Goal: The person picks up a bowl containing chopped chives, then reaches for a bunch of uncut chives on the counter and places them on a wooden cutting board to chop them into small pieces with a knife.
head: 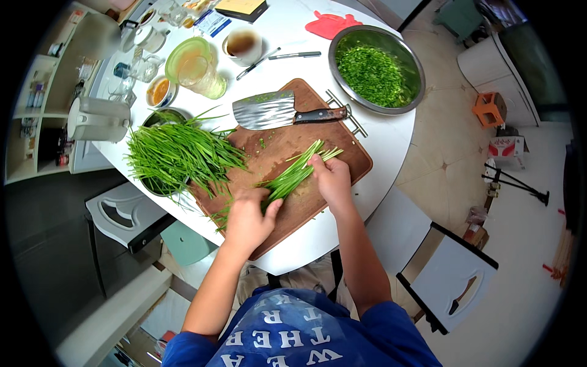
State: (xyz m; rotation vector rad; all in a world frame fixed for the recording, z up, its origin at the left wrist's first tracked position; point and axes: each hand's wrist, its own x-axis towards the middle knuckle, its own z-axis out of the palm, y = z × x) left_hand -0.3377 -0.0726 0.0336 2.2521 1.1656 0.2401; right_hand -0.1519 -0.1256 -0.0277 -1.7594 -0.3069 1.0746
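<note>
A bunch of green chives (293,176) lies slantwise on a brown wooden cutting board (302,215). My right hand (331,180) grips the bunch near its pale stem ends. Around the leafy end, my left hand (250,215) curls with its thumb apart; its fingers are partly hidden, so its hold is unclear. A cleaver (266,110) with a dark handle rests flat across the far part of the board, bits of green on its blade. To the left, a large heap of uncut chives (179,153) spills from a metal bowl (158,188) onto the board.
A steel bowl (337,69) of chopped greens (373,75) stands at the far right. Beyond the board are a glass pitcher (202,80), a white cup (250,52), two pens (293,55) and a small sauce bowl (160,91). Chairs (451,275) flank the white table (293,257).
</note>
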